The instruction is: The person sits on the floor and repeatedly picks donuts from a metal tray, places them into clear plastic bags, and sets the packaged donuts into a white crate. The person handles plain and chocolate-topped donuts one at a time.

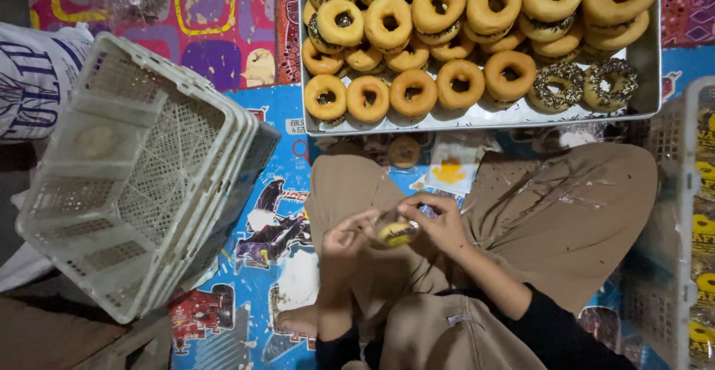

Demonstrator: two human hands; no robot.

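Head view: looks straight down on a person sitting cross-legged on a printed mat (261, 214).
Grip: left hand (344, 237) and right hand (439, 225) both pinch a small doughnut in a clear wrapper (395, 232), fingertips pressed onto its edges.
Doughnut's place: between the two hands, above the lap, near the tan trousers (566, 214).
Hard to make out: the wrapper is blurred and its topping unclear; fingers cover its sides.
In front: metal tray (648, 80) packed with glazed and sprinkled ring doughnuts (413, 91), cut off at the top edge.
Left: stack of white plastic crates (141, 169), tilted.
Right: another crate (681, 214) with packed doughnuts, cut off.
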